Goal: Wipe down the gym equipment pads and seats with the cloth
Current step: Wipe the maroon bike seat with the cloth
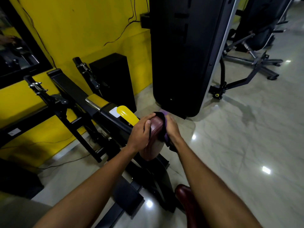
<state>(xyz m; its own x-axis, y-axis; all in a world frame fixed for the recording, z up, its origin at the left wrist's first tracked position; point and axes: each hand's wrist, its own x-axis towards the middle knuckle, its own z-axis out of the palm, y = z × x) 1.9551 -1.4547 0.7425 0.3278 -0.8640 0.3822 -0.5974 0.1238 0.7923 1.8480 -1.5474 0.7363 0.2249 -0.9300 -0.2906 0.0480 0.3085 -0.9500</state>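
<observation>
A maroon chest pad [154, 142] stands upright on a black and yellow gym machine [105, 111] at the centre of the head view. My left hand [140, 134] grips the pad's left edge, thumb lying over its face. My right hand [171, 129] holds a purple cloth [165, 127] against the pad's right side and top. The cloth drapes over the upper edge, and part of it is hidden under my fingers. A second maroon seat pad [184, 195] shows low in the view, partly behind my right forearm.
A tall black weight-stack housing [185, 55] rises just beyond the pad. A yellow wall [82, 30] with cables and a mirror lies to the left. A black box [115, 79] stands by the wall. More machine frames [253, 60] stand on the glossy tiled floor at the far right.
</observation>
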